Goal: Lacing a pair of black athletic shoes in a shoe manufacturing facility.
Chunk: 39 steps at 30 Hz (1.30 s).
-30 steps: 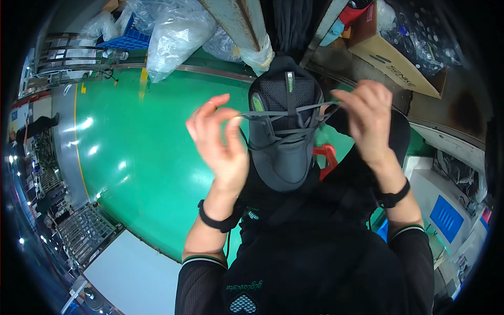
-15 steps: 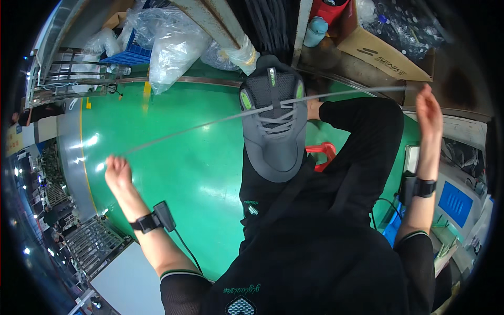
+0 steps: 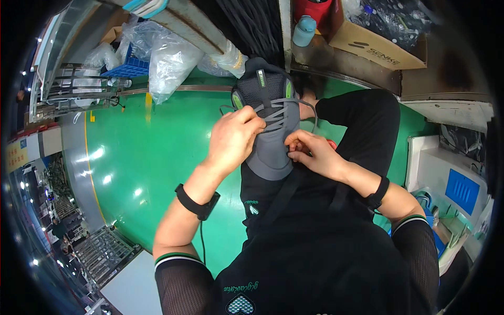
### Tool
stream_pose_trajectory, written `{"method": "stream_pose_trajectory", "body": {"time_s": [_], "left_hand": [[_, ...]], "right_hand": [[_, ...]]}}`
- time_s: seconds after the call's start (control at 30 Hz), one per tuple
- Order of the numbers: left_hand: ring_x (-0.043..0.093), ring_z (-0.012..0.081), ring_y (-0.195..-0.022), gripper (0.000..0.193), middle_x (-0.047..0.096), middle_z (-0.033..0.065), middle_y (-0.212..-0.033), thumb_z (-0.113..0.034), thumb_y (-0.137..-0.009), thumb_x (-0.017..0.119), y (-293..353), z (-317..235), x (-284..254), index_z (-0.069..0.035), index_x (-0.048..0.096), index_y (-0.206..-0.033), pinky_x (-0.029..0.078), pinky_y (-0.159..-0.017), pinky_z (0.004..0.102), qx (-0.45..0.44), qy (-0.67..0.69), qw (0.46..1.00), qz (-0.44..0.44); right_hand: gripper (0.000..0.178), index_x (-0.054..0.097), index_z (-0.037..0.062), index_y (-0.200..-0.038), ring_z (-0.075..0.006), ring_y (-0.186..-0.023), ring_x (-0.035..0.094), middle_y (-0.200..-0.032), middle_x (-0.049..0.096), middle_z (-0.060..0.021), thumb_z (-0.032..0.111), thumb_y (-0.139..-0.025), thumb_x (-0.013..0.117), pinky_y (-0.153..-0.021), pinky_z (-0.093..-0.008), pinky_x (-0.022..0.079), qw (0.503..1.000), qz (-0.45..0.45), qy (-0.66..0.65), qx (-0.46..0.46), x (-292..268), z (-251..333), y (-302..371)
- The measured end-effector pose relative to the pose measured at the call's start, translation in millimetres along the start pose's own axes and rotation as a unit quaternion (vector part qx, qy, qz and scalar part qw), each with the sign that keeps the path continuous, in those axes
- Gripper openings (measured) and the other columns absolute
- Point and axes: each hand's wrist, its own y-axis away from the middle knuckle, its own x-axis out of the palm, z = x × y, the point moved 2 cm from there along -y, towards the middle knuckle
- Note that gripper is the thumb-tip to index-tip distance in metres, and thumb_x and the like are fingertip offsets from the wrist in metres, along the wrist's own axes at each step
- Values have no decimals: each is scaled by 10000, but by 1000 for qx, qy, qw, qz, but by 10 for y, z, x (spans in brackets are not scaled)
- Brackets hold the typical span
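Note:
A dark grey lace-up sneaker [image 3: 273, 144] rests on my black-trousered leg, its toe toward me and its padded tongue [image 3: 257, 86] away from me. Pale grey shoelace [image 3: 275, 111] criss-crosses its front. My left hand [image 3: 235, 137] is closed over the left side of the lacing, fingers pinched; a lace loop [image 3: 226, 107] curves out behind it. Beside the shoe's right side, my right hand [image 3: 315, 153] is closed with curled fingers. Another lace length [image 3: 315, 116] arcs from the upper eyelets down to it. The lace ends themselves are hidden by my fingers.
Beyond the shoe hang many dark laces [image 3: 252, 29] beside a metal post [image 3: 202, 31]. Far right, a cardboard box [image 3: 375, 47] and a blue bottle [image 3: 304, 31] stand on a shelf. Clear plastic bags [image 3: 170, 63] lie far left. Green floor [image 3: 152, 152] spreads at left.
My hands have come in from wide apart, where they stretched the lace taut across the shoe. Both are now close at the shoe, and the lace hangs in slack curves.

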Motion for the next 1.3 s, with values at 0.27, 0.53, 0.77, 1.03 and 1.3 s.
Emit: {"method": "stream_pose_trajectory", "body": {"time_s": [0.27, 0.53, 0.77, 1.03, 1.3], "left_hand": [[587, 263, -717, 79, 536, 65, -784, -79, -785, 692, -114, -41, -28, -48, 623, -807, 465, -621, 353, 8, -46, 997, 69], [530, 194, -688, 110, 472, 62, -785, -32, -807, 687, 8, -205, -16, -18, 578, -812, 423, -604, 298, -112, 233, 949, 179], [585, 249, -706, 187, 548, 77, -830, -16, -719, 722, -32, -111, 29, -42, 594, -853, 462, -599, 338, -55, 41, 998, -8], [603, 226, -716, 153, 579, 73, -799, 10, -732, 728, 77, -67, 44, -55, 664, -855, 478, -616, 325, -30, 58, 996, -59], [519, 144, -591, 131, 529, 34, -713, -57, -782, 726, 275, 8, 210, -41, 596, -797, 427, -551, 283, -204, 218, 954, -33]], "right_hand": [[173, 537, 18, -1037, -103, -731, 565, -863, 541, -42, -23, -886, 610, -671, -249, 476, 999, 23, -26, 15, -52, -16, -47], [142, 496, 10, -978, -145, -723, 560, -816, 533, -68, 7, -893, 610, -653, -289, 464, 993, 97, -60, 39, -142, 14, -89], [150, 510, 10, -1008, -175, -672, 574, -797, 561, -81, 18, -895, 609, -635, -308, 474, 988, 99, -90, 82, -205, 69, -172], [232, 523, 35, -1073, -300, -745, 638, -784, 619, -129, 41, -864, 624, -623, -361, 479, 974, -63, 170, -134, -285, 223, -464], [118, 547, 54, -920, -347, -654, 622, -694, 620, -121, 63, -842, 636, -544, -408, 465, 889, -67, 430, -142, -231, 481, -628]]}}
